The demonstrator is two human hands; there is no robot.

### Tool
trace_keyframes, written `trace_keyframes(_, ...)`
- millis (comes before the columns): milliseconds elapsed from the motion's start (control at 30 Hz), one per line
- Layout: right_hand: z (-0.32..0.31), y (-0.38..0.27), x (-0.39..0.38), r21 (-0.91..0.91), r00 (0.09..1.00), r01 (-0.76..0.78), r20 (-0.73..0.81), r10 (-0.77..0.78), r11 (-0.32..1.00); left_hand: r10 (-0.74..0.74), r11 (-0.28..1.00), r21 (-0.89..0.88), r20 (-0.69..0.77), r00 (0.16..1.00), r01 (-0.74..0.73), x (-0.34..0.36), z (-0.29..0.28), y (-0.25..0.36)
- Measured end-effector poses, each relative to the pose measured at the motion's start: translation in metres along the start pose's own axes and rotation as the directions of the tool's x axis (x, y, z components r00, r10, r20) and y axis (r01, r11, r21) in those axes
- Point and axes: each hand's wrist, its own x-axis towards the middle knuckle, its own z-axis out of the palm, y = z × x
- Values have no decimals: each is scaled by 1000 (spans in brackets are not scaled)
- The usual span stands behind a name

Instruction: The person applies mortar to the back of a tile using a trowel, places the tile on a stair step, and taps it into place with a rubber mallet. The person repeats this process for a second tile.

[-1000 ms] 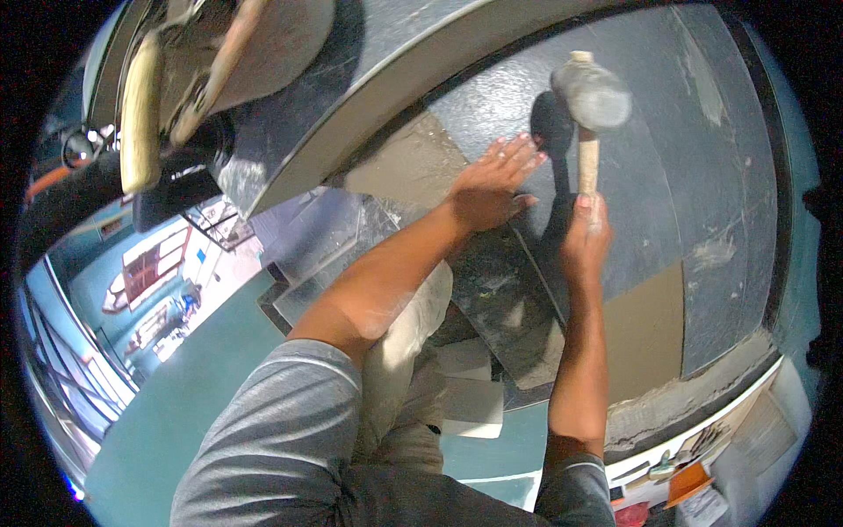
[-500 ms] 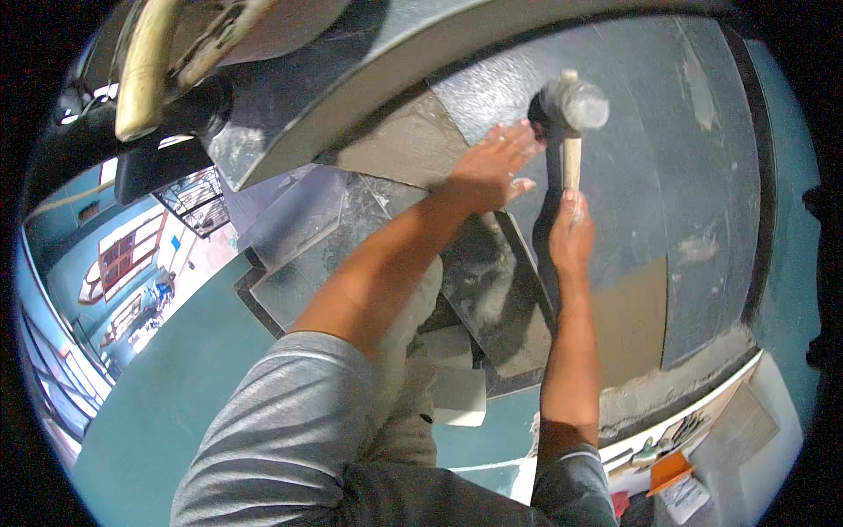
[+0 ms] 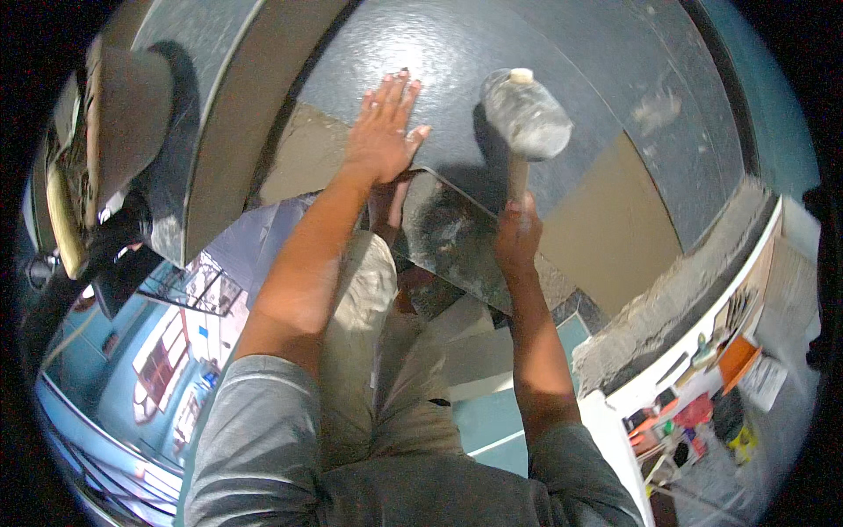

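With its fingers wrapped round the wooden handle, my right hand holds a mallet whose pale grey head is over the dark tiles. My left hand lies flat, fingers stretched, on a dark grey tile with a bright sheen. The mallet's shadow falls on this tile just left of its head; whether the head touches the surface I cannot tell. Beside my left hand is a patch of brown mortar, and a larger bare mortar patch spreads to the right of my right hand.
A raised curved edge runs along the left. Behind it stands a bucket-like container near a wooden handle. A rough mortar border bounds the right. Lower right, assorted tools and an orange item lie on a lower floor.
The view has turned and shifted, so the raised edge now stands at the left. The mallet is still in my right hand; my left hand remains spread on the tile, farther from the mallet.
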Motion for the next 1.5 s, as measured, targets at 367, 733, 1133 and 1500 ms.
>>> trace_keyframes(367,-22,-14,-7,-62,980,-199,-14,199,978,44,997,55,21,999,-45,6,-4,3)
trace_keyframes(733,-17,-26,45,-276,972,-125,-228,61,953,90,985,139,93,992,-103,10,3,-10)
trace_keyframes(1133,-40,15,-117,-174,939,-89,-344,24,981,228,974,-39,208,951,-225,-84,-69,-10)
trace_keyframes(1500,-70,182,-419,-338,792,-538,112,600,773,90,872,182,853,513,-456,-273,-127,-142)
